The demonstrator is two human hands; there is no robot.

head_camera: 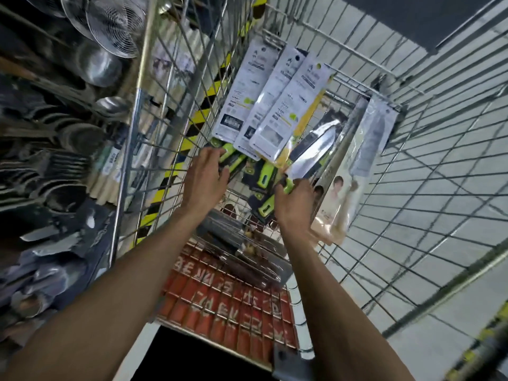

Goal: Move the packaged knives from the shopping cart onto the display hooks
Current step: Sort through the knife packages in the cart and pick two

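Three knife packs (275,105) lean against the cart's (398,193) far wall, print unreadable. Left hand (204,177) fingers curl on one; right hand (295,206) clamps the green handle of a knife (313,152).

cart wire (176,86) bright, shiny metal; knife packs (277,105) glossy printed card, clear plastic over it; blade (313,152) mirror-polished steel; handles (265,174) smooth lime plastic; strainers (115,26) gleaming steel mesh; red flap (220,306) ribbed plastic

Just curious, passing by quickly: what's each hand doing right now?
Left hand: grips a white-carded green-handled knife pack.
Right hand: grips the green handle of a clear-packed steel-bladed knife.
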